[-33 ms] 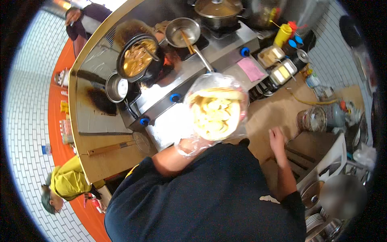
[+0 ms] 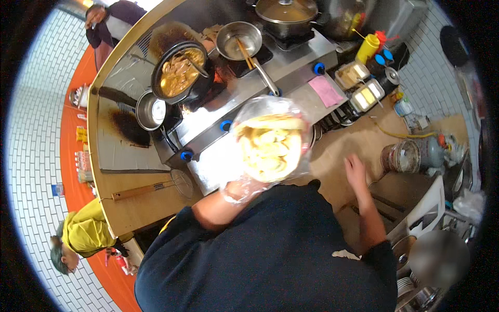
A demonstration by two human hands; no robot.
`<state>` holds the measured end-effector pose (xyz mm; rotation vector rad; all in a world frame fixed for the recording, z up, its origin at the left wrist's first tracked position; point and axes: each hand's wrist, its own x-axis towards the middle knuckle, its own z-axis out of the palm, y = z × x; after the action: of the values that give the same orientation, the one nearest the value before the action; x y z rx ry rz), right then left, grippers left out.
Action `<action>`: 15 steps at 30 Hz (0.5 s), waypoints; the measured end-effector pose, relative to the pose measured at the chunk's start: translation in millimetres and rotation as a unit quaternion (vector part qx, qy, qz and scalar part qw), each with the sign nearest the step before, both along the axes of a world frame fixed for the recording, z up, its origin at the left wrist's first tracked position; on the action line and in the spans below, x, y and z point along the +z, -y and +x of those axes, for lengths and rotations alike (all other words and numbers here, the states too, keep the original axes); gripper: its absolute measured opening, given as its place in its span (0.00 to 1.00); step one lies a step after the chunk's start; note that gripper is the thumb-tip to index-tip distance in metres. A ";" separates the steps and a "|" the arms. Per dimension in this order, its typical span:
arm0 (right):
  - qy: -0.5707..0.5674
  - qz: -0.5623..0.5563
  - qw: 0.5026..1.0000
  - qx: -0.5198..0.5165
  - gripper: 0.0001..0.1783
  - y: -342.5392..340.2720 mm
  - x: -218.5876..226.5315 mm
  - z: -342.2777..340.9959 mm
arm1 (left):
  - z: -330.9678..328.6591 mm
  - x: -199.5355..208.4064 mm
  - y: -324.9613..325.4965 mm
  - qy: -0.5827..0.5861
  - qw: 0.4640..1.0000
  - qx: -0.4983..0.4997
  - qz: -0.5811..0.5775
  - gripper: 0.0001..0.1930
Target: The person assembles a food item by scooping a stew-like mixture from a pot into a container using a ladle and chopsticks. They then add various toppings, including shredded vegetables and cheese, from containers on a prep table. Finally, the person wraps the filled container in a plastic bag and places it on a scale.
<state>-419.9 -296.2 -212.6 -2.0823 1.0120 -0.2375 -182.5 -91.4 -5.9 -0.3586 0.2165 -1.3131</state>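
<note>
The left hand (image 2: 243, 188) holds pale food (image 2: 271, 153) in clear plastic (image 2: 278, 105)

left grip (image 2: 249, 187) — partly hidden, round shape (image 2: 439, 258) — blurred

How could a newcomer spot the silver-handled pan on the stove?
Find the steel stove beyond the person's left hand. On it, between the dark pot of stew and the glass-lidded pot, sits a round metal pan. Unlike its neighbours, it has a silver handle and wooden chopsticks leaning over its rim.
</note>
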 end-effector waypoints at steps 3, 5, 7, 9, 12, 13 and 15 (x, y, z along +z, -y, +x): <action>0.148 -0.107 0.969 0.169 0.13 27.2 53.8 137.9 | 39.5 -11.5 -37.5 0.064 0.991 0.101 0.065 0.44; 0.185 -0.243 0.928 0.213 0.17 36.9 67.8 210.7 | 52.8 -15.6 -57.2 0.084 0.979 0.156 0.096 0.42; 0.185 -0.295 0.894 0.283 0.23 40.5 84.2 286.9 | 68.2 -10.4 -77.4 0.086 0.959 0.200 0.180 0.41; 0.157 -0.325 0.869 0.340 0.26 35.0 100.3 344.6 | 75.9 -6.6 -98.9 0.073 0.950 0.249 0.174 0.42; 0.089 -0.344 0.827 0.437 0.27 35.0 99.8 397.3 | 78.1 3.9 -108.7 0.070 0.924 0.330 0.180 0.46; 0.138 -0.365 0.795 0.465 0.23 44.6 84.7 410.9 | 80.3 2.8 -112.3 0.059 0.916 0.351 0.186 0.46; 0.142 -0.231 0.860 0.433 0.15 49.5 83.4 434.0 | 79.1 5.5 -113.6 0.036 0.897 0.399 0.186 0.47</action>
<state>14.1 -345.7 -129.2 -2.6094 -0.2452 -0.3218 -103.4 22.2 -0.4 -0.0468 0.2191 -0.4509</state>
